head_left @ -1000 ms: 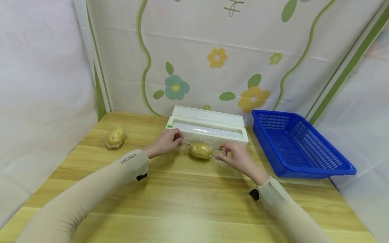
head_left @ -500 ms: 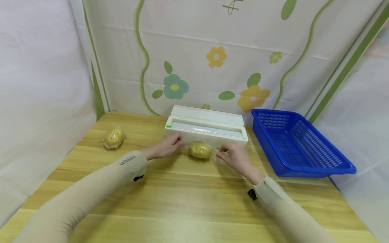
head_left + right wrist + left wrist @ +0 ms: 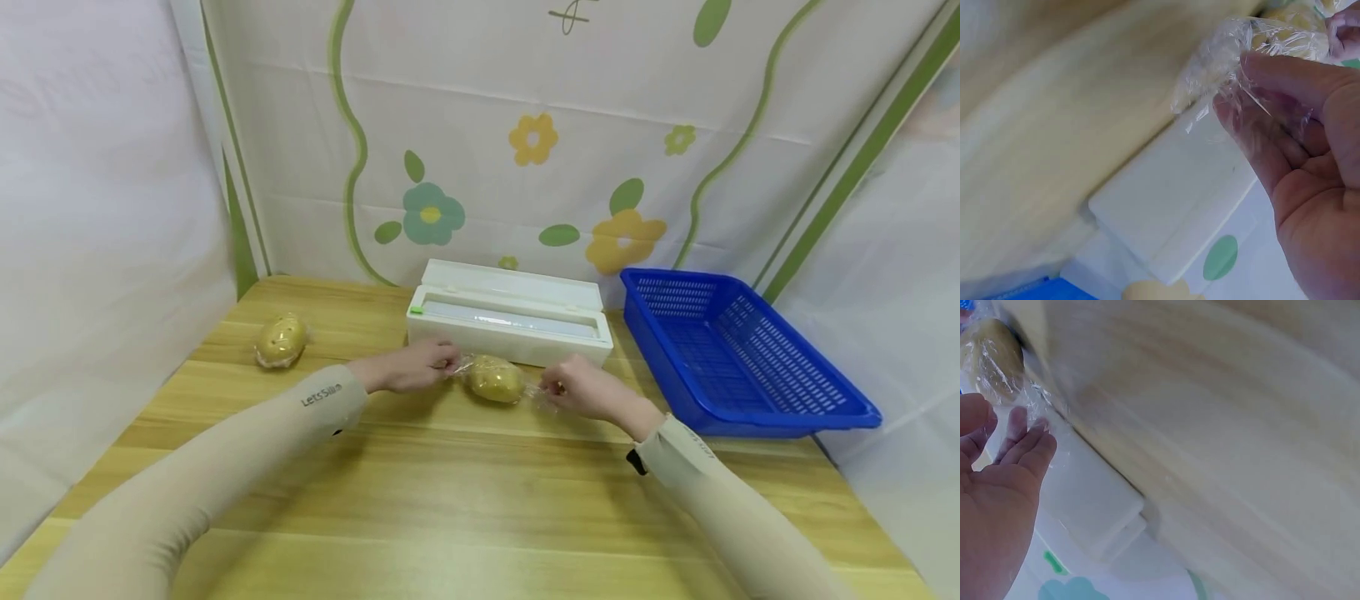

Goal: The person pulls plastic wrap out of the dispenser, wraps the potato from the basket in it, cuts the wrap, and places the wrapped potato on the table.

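Observation:
A potato point(image 3: 495, 380) wrapped in clear cling film lies between my two hands, just in front of a white cling film dispenser point(image 3: 510, 340). My left hand point(image 3: 408, 367) pinches the gathered film on the potato's left side. On the other side, my right hand point(image 3: 588, 388) grips the film's right end. In the right wrist view, the bunched cling film point(image 3: 1229, 69) passes between thumb and forefinger, with its loose end sticking out. Film also touches the fingertips point(image 3: 1041, 428) in the left wrist view, where the potato point(image 3: 999, 359) appears beyond them.
Another film-wrapped potato point(image 3: 281, 340) rests at the far left of the wooden table point(image 3: 450, 500). The dispenser's lid point(image 3: 517, 283) stands raised. A blue plastic basket point(image 3: 693, 400) sits at the right, beside the dispenser. A flowered cloth point(image 3: 480, 125) hangs behind.
The potato has shifted slightly toward me, away from the dispenser. My left hand has come down and nearer. My right hand has turned and moved slightly right, its fingers closing on the film end.

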